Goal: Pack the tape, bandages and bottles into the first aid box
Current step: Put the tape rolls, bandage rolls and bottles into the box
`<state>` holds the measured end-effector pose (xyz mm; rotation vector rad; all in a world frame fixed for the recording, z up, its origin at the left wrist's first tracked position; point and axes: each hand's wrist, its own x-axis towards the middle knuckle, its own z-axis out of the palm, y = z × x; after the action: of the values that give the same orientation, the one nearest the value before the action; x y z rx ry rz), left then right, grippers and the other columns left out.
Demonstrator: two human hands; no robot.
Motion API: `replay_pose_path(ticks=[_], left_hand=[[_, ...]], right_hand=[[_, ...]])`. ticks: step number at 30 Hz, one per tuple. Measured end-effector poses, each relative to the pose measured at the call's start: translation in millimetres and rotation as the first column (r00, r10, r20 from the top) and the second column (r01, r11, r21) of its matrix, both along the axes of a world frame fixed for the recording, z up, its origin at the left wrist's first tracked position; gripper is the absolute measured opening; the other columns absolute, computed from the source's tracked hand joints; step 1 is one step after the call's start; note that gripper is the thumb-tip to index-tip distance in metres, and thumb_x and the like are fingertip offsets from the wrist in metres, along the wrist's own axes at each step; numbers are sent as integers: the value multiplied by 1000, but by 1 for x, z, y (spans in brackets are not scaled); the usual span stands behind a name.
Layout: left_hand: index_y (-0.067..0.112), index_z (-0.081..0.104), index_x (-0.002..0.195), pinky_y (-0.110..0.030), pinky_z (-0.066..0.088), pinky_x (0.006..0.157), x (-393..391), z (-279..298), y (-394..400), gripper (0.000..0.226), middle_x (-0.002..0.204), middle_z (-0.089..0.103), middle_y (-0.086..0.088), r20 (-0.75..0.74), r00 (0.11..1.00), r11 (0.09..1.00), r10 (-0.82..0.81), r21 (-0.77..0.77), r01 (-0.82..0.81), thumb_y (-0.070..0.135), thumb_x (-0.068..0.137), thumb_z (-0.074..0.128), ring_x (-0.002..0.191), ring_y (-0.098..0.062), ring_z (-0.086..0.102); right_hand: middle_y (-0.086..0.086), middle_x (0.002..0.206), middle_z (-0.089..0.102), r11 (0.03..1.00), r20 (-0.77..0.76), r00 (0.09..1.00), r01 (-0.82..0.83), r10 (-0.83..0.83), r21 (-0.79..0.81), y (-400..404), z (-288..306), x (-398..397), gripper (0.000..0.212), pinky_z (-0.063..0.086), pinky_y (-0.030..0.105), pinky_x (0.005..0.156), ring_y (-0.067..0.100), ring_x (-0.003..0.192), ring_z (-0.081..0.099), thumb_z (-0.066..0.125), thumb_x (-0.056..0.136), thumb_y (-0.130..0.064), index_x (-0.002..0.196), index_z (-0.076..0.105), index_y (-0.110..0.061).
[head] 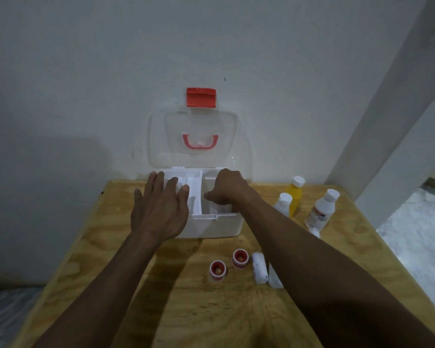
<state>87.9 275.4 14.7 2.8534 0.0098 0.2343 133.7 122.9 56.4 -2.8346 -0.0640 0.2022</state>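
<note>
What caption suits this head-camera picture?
Both hands reach into the open first aid box; tape rolls, bandages and bottles wait outside.

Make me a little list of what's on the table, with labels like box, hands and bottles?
box: white first aid box, clear lid open against the wall
left hand: flat on the box's left side
right hand: curled inside the box's right part
bottles: yellow bottle, two white bottles, right of box
tape: two red-rimmed tape rolls
bandages: white bandage rolls, on the table
</note>
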Motion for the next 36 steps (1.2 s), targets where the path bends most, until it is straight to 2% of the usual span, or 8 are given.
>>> replay_pose_path(ticks=[2,5,8,11,16,23,30,36], left_hand=[[24,31,149,-56,10,119,-1,0,0,59,164,16,-6,2,1000,1000,-2,-6,2,52,99,17,152,-27,7],[23,31,149,-56,10,119,-1,0,1,58,164,16,-7,2,1000,1000,-1,-5,2,51,100,17,152,-27,6],[22,32,149,-57,12,118,0,0,1,58,163,18,-8,0,1000,1000,-1,-1,1,50,100,16,152,-27,7],[22,30,150,-57,12,119,0,1,0,59,164,16,-7,-13,1000,1000,0,-4,0,51,100,15,152,-27,6],[22,30,150,-57,13,119,0,1,0,59,164,17,-7,-19,1000,1000,-4,1,4,50,100,15,152,-27,6],[22,31,150,-57,14,119,0,2,0,59,164,17,-8,-20,1000,1000,-9,16,9,50,100,15,152,-27,6],[24,29,150,-56,12,119,-1,2,-1,59,164,15,-6,-20,1000,1000,-7,27,8,51,100,15,152,-27,5],[24,30,150,-56,13,119,-2,3,0,67,164,17,-6,-11,1000,999,-9,32,10,55,95,7,152,-28,6]], right_hand=[[12,114,66,999,-29,999,16,-15,44,0,4,0,39,54,34,90,25,96,63,61,93,-33,116,60,-2],[16,128,60,993,-67,997,38,-31,112,-2,19,-9,41,50,34,95,30,111,60,45,102,-31,126,56,0],[20,149,42,987,-111,994,33,-16,155,-5,33,-20,45,37,40,111,34,132,47,27,107,-22,145,38,-2],[20,155,33,969,-131,991,60,-29,239,-3,34,-25,51,29,41,116,35,141,36,19,108,-30,149,30,-2],[19,154,36,840,-278,953,249,-123,483,8,22,-18,67,44,49,106,40,133,45,22,102,-51,148,32,-4],[21,152,37,749,-406,910,327,-85,576,18,23,-19,60,49,44,98,41,127,51,21,104,-47,150,26,-9],[21,153,36,738,-416,906,330,-74,589,26,23,-20,63,46,47,104,42,129,48,19,103,-50,151,24,-10],[19,154,35,748,-413,908,323,-72,580,27,24,-21,63,47,45,101,42,129,49,20,103,-51,151,25,-11]])
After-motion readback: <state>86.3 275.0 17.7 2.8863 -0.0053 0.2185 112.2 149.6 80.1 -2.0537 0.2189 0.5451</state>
